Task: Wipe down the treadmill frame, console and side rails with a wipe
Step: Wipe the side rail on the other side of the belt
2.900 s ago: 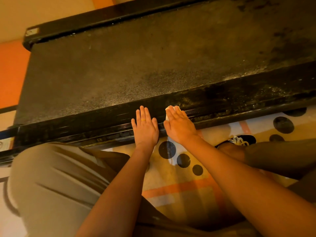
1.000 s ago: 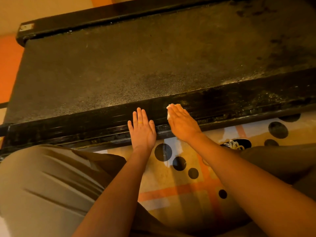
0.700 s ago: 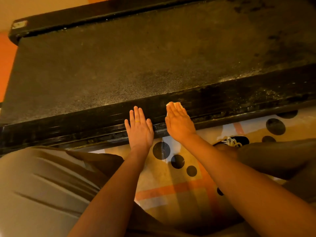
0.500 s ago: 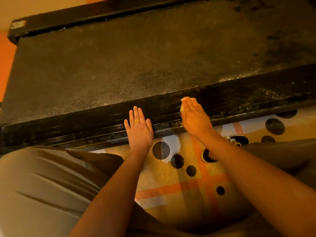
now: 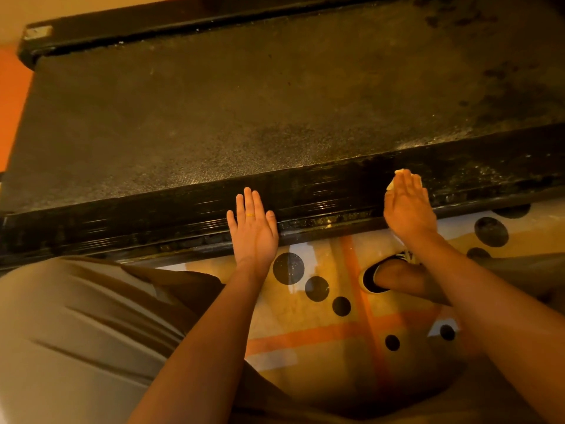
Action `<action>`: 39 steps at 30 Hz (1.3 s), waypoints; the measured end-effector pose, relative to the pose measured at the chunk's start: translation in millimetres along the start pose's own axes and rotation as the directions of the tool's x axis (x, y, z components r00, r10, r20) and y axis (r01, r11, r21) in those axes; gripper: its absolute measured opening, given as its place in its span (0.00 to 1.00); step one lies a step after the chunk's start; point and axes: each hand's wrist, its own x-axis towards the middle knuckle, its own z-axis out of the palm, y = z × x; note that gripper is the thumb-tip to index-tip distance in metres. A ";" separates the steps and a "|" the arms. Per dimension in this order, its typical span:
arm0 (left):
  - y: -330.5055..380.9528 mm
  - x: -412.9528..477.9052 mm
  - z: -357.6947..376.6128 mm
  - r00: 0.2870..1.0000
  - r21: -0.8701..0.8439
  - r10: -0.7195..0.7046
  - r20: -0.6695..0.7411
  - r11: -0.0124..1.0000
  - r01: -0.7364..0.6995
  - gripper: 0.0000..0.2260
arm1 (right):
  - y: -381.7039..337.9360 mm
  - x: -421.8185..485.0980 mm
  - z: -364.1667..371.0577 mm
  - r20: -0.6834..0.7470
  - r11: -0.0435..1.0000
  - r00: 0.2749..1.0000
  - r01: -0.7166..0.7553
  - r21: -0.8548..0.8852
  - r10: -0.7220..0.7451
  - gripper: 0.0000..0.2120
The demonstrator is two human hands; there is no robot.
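Note:
The treadmill's black near side rail (image 5: 321,197) runs across the middle of the view, below the dark grainy belt (image 5: 244,102). My left hand (image 5: 253,228) lies flat on the rail, fingers together, a ring on one finger, holding nothing. My right hand (image 5: 408,206) presses a pale wipe (image 5: 393,180) flat against the rail further right; only the wipe's edge shows beyond my fingertips. The rail right of my right hand looks dusty and speckled. The far side rail (image 5: 183,22) runs along the top.
I crouch beside the treadmill on a patterned floor (image 5: 305,332) with black dots and orange stripes. My left knee in beige trousers (image 5: 76,332) fills the lower left. A dark shoe (image 5: 371,275) sits under my right forearm. An orange wall (image 5: 12,102) is at left.
My right hand has slid the wipe to the right along the near rail, away from my left hand. My left hand has stayed planted on the rail.

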 end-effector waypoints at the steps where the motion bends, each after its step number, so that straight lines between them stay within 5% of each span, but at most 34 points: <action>1: 0.9 -0.1 0.4 1.000 -0.003 -0.004 -0.006 1.000 0.004 0.27 | 0.0 -1.1 0.1 0.007 1.000 1.000 0.000 -0.001 0.000 0.26; 14: 1.1 -0.3 -1.1 1.000 0.023 -0.010 0.016 1.000 0.010 0.26 | -145.1 -19.9 34.1 0.209 0.905 0.885 0.426 -0.003 -0.416 0.27; 22: 2.4 1.1 -0.3 1.000 0.000 -0.018 0.014 1.000 0.018 0.26 | -97.4 -2.0 15.8 0.191 0.970 0.951 0.238 0.047 -0.242 0.26; 29: 1.6 1.9 1.9 1.000 -0.002 -0.012 0.006 1.000 0.012 0.26 | -87.7 -7.5 22.4 0.155 0.949 0.936 0.313 0.037 -0.315 0.26; 34: 2.4 1.6 1.1 1.000 -0.003 -0.013 0.007 1.000 0.013 0.27 | -27.0 20.8 -2.8 0.054 0.996 0.995 0.084 0.009 -0.084 0.25; 39: 3.8 0.7 -0.1 1.000 -0.004 -0.027 0.008 1.000 0.027 0.26 | -46.7 -2.9 6.8 0.061 0.999 0.998 0.021 0.034 -0.023 0.27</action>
